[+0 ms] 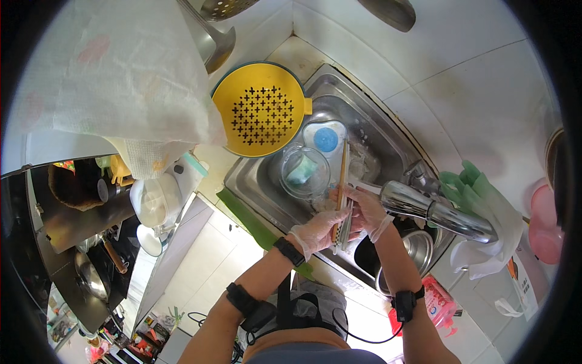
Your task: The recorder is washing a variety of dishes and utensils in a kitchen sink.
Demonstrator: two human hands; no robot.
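Observation:
My left hand [320, 231], in a clear plastic glove, is closed round the lower part of a bundle of chopsticks [342, 179]. The bundle mixes brown and pale sticks and points away from me over the sink. My right hand [367, 210], gloved the same way, grips the bundle from the right, close by the chrome faucet [407, 198]. Just beyond my left hand, a clear bowl [287, 183] contains a pale green, foamy sponge or cloth [303, 170]. Behind it is a white tray-like dish [313, 128] with a blue round piece [326, 139].
A yellow colander [261, 111] rests at the sink's far left corner. Metal pots [417, 248] sit in the right basin. Green gloves [464, 182] and a white cloth [482, 255] are by the faucet. A green strip [248, 220] covers the front edge. A pale cloth [127, 82] hangs upper left.

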